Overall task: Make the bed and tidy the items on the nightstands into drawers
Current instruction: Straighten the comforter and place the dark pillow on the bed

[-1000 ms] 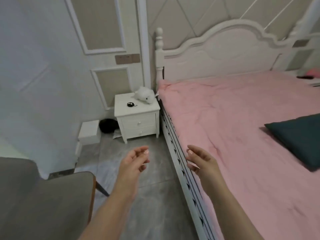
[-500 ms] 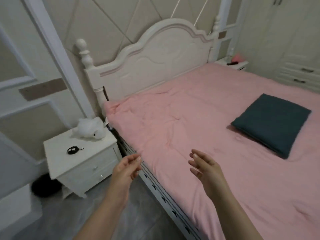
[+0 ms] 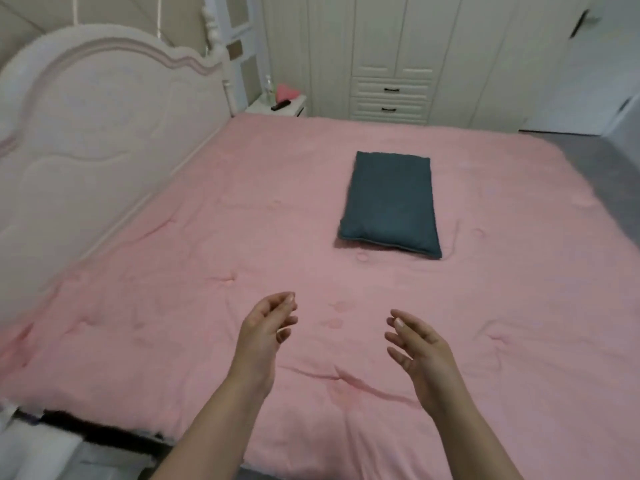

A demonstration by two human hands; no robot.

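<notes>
Bed quilt [image 3: 242, 220], pink and spread flat, lies just beneath our fingers, the dark pillow [image 3: 389, 202] well beyond them mid-mattress, while our left hand [image 3: 265, 336] and right hand [image 3: 420, 348] hover empty, fingers loosely apart, likely ready to smooth it.

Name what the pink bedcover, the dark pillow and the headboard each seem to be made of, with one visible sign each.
Pink bedcover: soft quilted fabric, matte; tufted dimples and creases.
Dark pillow: woven cloth, matte teal; piped seam, puffy shape.
Headboard: probably painted wood, off-white, slight sheen; carved curved moulding.
</notes>
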